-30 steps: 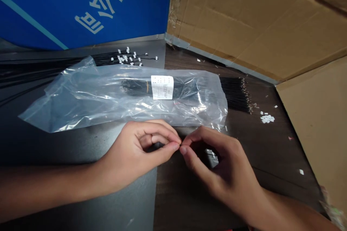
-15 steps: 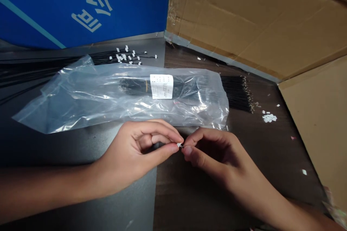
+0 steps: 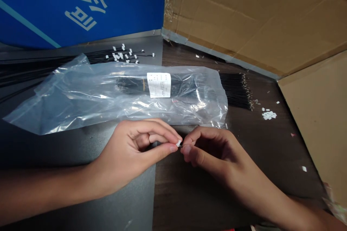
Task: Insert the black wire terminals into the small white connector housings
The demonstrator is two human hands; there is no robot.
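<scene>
White connector (image 3: 178, 143) and black wire (image 3: 181, 146) held close together

The left hand (image 3: 135, 151) grips the one connector between thumb and finger; the right hand (image 3: 219, 155) pinches the wire just beside it. Beyond lies one clear bag (image 3: 81, 103) holding one banded bundle (image 3: 179, 86), one label (image 3: 159, 85) over it. More wires (image 3: 235, 92) show past its right end, near heaped white pieces (image 3: 269, 115) too overlapped to count.

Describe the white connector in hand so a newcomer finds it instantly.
Find the clear plastic bag lying across the table. Below it in the view, the left hand and right hand nearly meet; the small white connector is pinched in the left. Only it is held, a black wire at its side; the white pieces heaped at right lie loose.
</scene>
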